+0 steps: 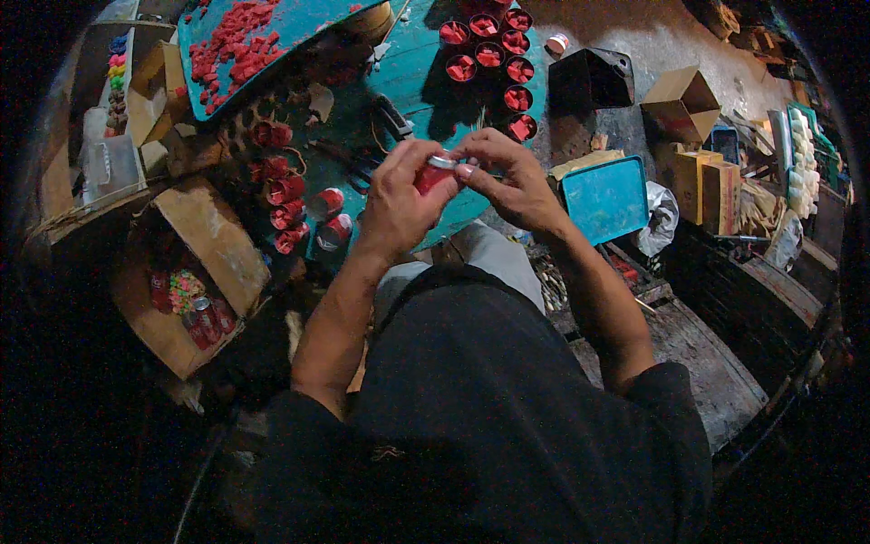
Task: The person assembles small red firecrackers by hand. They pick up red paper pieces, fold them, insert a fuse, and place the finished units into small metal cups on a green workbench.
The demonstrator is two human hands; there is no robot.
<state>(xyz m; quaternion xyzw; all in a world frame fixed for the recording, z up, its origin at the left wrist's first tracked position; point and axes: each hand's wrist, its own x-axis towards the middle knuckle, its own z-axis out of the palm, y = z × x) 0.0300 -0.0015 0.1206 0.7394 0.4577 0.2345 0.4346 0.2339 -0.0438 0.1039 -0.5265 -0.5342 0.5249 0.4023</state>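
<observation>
Both hands are up over the teal table (426, 72), working one small red cup (431, 175) between them. The left hand (396, 204) wraps around the cup's body from below-left, fingers curled on it, while the right hand (510, 177) pinches at the pale rim or cap on top with thumb and fingertips. Looks like a fiddly closing or wrapping job, so it probably pays to keep the left grip steady and firm without crushing the cup, and let the right fingertips do the fine turning or pressing evenly round the rim. The cup sits right between both hands, touching both, just above the table's near edge, with finished-looking red cups (489, 54) lined up further back and more to the left (285, 190).
</observation>
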